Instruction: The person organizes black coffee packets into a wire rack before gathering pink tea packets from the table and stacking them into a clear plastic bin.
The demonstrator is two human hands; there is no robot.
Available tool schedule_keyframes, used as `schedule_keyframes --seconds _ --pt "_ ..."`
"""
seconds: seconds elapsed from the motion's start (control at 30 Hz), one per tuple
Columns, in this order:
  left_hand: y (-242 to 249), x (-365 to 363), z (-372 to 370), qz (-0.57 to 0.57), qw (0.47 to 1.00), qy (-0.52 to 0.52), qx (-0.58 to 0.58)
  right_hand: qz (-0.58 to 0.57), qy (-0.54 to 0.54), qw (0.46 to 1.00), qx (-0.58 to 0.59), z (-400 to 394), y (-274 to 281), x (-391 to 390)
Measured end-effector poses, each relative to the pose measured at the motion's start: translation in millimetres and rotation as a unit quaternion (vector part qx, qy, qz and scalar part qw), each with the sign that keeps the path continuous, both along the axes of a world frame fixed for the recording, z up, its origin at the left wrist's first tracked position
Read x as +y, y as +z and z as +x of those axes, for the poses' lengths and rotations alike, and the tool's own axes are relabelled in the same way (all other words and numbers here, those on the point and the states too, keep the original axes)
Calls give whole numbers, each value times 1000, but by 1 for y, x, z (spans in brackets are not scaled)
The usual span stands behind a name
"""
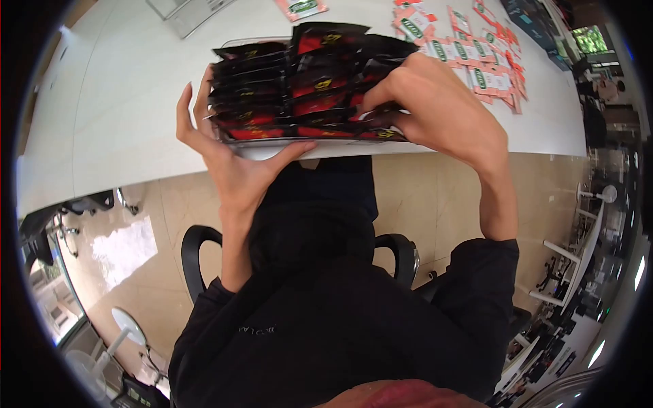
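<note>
A wire basket (320,142) near the table's front edge is packed with upright black-and-red packets (320,85) bearing yellow print. They stand in rows, several deep. My left hand (235,166) holds the basket's near left corner, its thumb along the front rim and its fingers up the left side. At the right end, my right hand (435,102) reaches over the packets with fingers bent down, pinching a packet in the right-hand row. Its fingertips are partly hidden among the packets. The basket's walls are mostly covered by the packets and my hands.
Loose pink-and-white sachets (469,51) with green labels lie spread at the right of the white table (129,88). One more sachet (301,7) lies at the far edge. A metal wire rack (190,17) stands at the back left. Dark boxes (537,30) sit at the back right.
</note>
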State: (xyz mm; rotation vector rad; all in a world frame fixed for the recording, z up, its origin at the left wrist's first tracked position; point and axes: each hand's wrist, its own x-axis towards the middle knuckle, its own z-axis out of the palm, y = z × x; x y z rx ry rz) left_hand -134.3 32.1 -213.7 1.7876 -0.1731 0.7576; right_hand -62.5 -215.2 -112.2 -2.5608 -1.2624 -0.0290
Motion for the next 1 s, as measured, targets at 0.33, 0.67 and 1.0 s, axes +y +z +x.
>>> schedule_keyframes --seconds 0.33,0.67,1.0 --pt "12 1 14 27 991 10 128 281 -1 943 178 -14 28 -46" --pt "23 32 81 218 965 -67 126 261 -128 954 67 50 -53 -21" --pt "0 49 185 198 970 -113 82 339 -148 916 156 143 -70 -31"
